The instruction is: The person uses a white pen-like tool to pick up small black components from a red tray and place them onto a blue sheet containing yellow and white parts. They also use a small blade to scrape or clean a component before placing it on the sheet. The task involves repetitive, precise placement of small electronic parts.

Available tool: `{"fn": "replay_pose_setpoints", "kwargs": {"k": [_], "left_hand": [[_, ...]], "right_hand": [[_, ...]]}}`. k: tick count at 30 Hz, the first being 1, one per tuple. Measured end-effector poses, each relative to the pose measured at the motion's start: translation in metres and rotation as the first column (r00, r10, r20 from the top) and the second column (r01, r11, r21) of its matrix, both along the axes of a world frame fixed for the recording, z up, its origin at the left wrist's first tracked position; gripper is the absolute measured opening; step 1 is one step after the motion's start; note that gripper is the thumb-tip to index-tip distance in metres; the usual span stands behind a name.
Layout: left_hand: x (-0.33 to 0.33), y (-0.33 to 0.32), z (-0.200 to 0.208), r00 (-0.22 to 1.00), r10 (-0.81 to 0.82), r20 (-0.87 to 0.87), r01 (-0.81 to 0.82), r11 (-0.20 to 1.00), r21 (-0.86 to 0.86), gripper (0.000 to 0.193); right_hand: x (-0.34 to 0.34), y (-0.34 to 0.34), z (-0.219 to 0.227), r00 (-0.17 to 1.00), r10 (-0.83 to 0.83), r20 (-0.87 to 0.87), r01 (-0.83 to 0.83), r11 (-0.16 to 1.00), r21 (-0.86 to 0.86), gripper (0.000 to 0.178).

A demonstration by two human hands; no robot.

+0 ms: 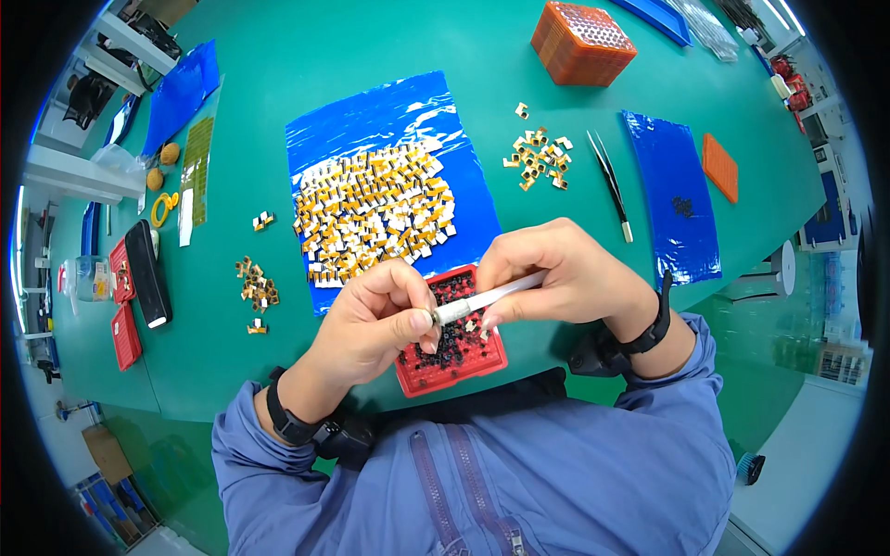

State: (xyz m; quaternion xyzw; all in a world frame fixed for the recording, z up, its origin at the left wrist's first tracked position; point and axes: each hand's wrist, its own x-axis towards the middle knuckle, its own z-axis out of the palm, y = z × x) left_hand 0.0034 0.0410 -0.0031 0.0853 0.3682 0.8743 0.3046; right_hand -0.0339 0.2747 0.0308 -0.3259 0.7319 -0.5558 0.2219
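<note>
Over a red tray of small black parts, my two hands meet at a white pen-shaped tool. My right hand pinches its shaft between thumb and fingers. Its thicker end points at my left hand, whose thumb and fingertips are closed round a tiny part, mostly hidden by the fingers. The tool's end seems to touch that part. A few pale pieces lie among the black ones in the tray. Just beyond, a blue sheet bears a large heap of white-and-gold small parts.
Loose gold parts lie in a left cluster and a right cluster. Black tweezers rest beside a smaller blue sheet. Orange stacked trays stand at the back. At left are a black case and yellow scissors.
</note>
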Motion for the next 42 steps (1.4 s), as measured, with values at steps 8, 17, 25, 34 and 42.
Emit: {"fn": "replay_pose_setpoints", "kwargs": {"k": [8,17,25,34,42], "left_hand": [[0.0,-0.001,0.0,0.999,-0.039,-0.032,0.039,0.999,0.001,0.01],[0.001,0.0,0.001,0.999,-0.035,-0.039,0.035,0.999,0.001,0.011],[0.002,-0.001,-0.002,0.998,-0.023,-0.053,0.023,1.0,-0.018,0.01],[0.004,-0.002,0.0,0.997,-0.035,-0.07,0.03,0.997,-0.075,0.009],[0.005,-0.001,0.007,0.927,-0.135,-0.351,0.008,0.941,-0.339,0.015]], "right_hand": [[-0.001,0.002,-0.003,0.999,0.031,-0.036,-0.033,0.998,-0.051,0.011],[0.0,0.003,0.004,0.99,0.057,0.132,-0.053,0.998,-0.039,0.009],[-0.002,0.004,0.005,0.979,0.074,0.192,-0.078,0.997,0.012,0.009],[-0.002,0.006,0.006,0.974,0.117,0.192,-0.125,0.992,0.032,0.012],[-0.008,0.021,0.004,0.996,0.065,-0.054,-0.062,0.996,0.062,0.014]]}}
